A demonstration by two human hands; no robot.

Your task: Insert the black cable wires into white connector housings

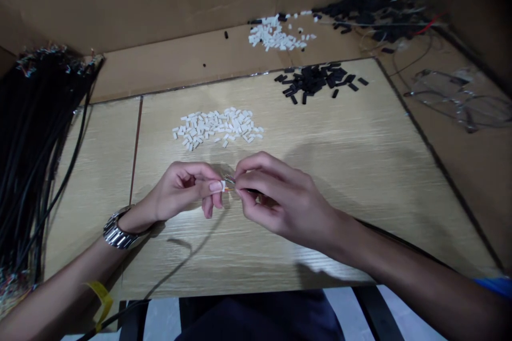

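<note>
My left hand [182, 192] pinches a small white connector housing [223, 186] between thumb and forefinger. Close by on its right, my right hand [282, 194] has its fingertips closed on the thin coloured wires [229, 188] at the end of a black cable. The wires reach toward the housing; whether any sits inside it is too small to tell. A black cable [400, 248] shows behind my right forearm. Just beyond the hands lies a loose pile of white connector housings [220, 125].
Black plastic pieces [314, 81] are heaped at the back right of the wooden board [200, 266]. More white pieces [276, 34] lie on cardboard behind. A thick bundle of black cables [28, 144] fills the left side. A yellow-tagged cable [126, 309] crosses the front left.
</note>
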